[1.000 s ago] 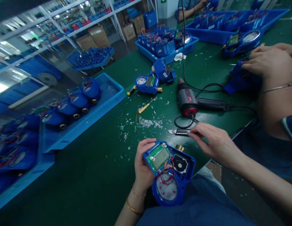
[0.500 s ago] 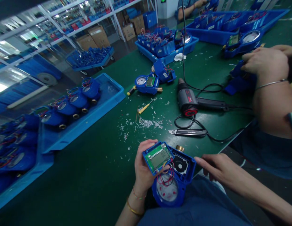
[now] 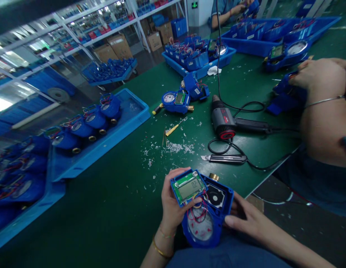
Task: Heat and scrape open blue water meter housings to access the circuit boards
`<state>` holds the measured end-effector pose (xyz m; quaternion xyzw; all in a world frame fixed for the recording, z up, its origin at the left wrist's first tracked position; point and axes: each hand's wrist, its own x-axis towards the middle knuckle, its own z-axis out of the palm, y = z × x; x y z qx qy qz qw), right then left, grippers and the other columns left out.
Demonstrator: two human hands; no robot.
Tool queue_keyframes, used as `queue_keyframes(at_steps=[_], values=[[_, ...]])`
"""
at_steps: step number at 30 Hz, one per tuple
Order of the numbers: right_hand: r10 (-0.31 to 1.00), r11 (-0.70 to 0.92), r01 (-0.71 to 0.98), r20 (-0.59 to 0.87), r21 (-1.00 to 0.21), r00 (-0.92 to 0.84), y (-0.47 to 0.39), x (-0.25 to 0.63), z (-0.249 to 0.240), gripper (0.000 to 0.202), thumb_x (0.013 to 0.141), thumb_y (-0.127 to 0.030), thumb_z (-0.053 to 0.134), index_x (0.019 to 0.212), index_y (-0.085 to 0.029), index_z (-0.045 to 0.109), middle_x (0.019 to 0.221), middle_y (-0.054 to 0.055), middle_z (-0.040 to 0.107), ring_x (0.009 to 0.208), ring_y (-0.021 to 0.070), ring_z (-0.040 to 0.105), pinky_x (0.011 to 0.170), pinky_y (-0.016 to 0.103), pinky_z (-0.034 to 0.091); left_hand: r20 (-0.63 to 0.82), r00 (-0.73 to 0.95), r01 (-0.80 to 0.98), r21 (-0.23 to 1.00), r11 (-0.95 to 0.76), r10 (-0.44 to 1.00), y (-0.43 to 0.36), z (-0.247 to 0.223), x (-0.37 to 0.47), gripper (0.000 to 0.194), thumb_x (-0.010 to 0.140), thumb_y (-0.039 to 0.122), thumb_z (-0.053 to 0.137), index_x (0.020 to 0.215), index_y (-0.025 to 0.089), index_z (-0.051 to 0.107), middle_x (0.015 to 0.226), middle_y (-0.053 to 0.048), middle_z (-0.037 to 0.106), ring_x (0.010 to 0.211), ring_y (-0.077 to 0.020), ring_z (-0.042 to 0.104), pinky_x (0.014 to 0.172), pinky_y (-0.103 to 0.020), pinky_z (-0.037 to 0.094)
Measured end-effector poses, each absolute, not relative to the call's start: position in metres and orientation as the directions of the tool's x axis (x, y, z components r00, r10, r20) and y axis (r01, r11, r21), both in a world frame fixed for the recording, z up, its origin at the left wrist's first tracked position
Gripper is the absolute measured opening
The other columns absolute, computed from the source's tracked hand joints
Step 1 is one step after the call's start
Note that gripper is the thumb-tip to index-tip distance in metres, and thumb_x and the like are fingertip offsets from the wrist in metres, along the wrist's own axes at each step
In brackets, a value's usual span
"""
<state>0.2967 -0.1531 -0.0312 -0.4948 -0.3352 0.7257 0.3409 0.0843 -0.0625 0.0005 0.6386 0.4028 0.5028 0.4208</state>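
Note:
In front of my lap is a blue water meter [image 3: 202, 225] with its housing opened up. My left hand [image 3: 173, 203] is closed round its display module [image 3: 189, 188], a green circuit board with an LCD in a blue frame, the thumb across the lower edge. Red, black and yellow wires run from the module into the meter. My right hand [image 3: 247, 217] grips the housing's right side, thumb on the near corner and fingers behind, partly hidden. A brass fitting [image 3: 214, 177] sticks out at the top.
A retractable knife [image 3: 227, 159] and a heat gun [image 3: 224, 121] lie beyond, with a looping cable. A yellow-handled tool [image 3: 173, 130] lies by white scraps. Another meter [image 3: 175, 101] stands behind. Blue trays [image 3: 105, 149] of meters line the left. A co-worker's hand [image 3: 323, 76] works at right.
My right hand has moved left from the housing's corner and now grips its side. The meter shifts slightly in view. My left hand keeps its hold on the display module.

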Motion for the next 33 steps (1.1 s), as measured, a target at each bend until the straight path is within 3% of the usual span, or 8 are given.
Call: queue_keyframes(at_steps=[4, 12, 20, 27, 33], values=[[0.768, -0.640, -0.262, -0.589, -0.723, -0.250, -0.147, 0.292, -0.015, 0.067, 0.072, -0.062, 0.077, 0.121, -0.026, 0.050, 0.122, 0.010, 0.068, 0.103, 0.0268, 0.068, 0.087, 0.041, 0.056, 0.299, 0.167, 0.084, 0.945, -0.315, 0.940, -0.063, -0.001, 0.084, 0.063, 0.070, 0.046, 0.089, 0.120, 0.024, 0.058, 0.121, -0.011, 0.068, 0.115, -0.0289, 0.065, 0.104, -0.047, 0.047], [0.800, -0.600, -0.278, -0.556, -0.750, -0.227, -0.141, 0.290, -0.005, 0.056, 0.073, -0.055, 0.079, 0.113, -0.025, 0.054, 0.115, 0.007, 0.071, 0.106, 0.0261, 0.068, 0.099, 0.043, 0.050, 0.307, 0.178, 0.055, 0.946, -0.321, 0.935, -0.062, 0.000, 0.084, 0.064, 0.070, 0.044, 0.089, 0.122, 0.025, 0.057, 0.123, -0.010, 0.068, 0.118, -0.0276, 0.065, 0.103, -0.043, 0.051], [0.807, -0.588, -0.288, -0.530, -0.756, -0.258, -0.133, 0.289, -0.010, 0.060, 0.072, -0.054, 0.080, 0.114, -0.023, 0.051, 0.112, 0.008, 0.072, 0.098, 0.0237, 0.069, 0.087, 0.038, 0.054, 0.309, 0.162, 0.054, 0.945, -0.321, 0.937, -0.063, -0.004, 0.080, 0.064, 0.070, 0.041, 0.089, 0.123, 0.024, 0.057, 0.122, -0.011, 0.068, 0.117, -0.0280, 0.066, 0.102, -0.044, 0.053], [0.786, -0.528, -0.097, -0.442, -0.844, -0.431, -0.069, 0.273, -0.015, 0.082, 0.072, -0.060, 0.074, 0.134, -0.015, 0.047, 0.117, 0.014, 0.070, 0.098, 0.0260, 0.067, 0.082, 0.039, 0.054, 0.353, -0.047, 0.076, 0.934, -0.349, 0.935, -0.059, -0.004, 0.060, 0.060, 0.074, 0.027, 0.086, 0.125, 0.024, 0.054, 0.130, -0.012, 0.062, 0.123, -0.0265, 0.063, 0.102, -0.040, 0.055], [0.743, -0.457, 0.068, -0.423, -0.887, -0.519, -0.008, 0.246, -0.013, 0.099, 0.068, -0.064, 0.073, 0.147, -0.015, 0.038, 0.115, 0.012, 0.070, 0.100, 0.0270, 0.065, 0.083, 0.039, 0.053, 0.493, -0.267, 0.321, 0.856, -0.406, 0.828, -0.062, -0.001, 0.045, 0.060, 0.073, 0.020, 0.083, 0.123, 0.022, 0.050, 0.132, -0.013, 0.058, 0.128, -0.0291, 0.057, 0.110, -0.049, 0.047]])
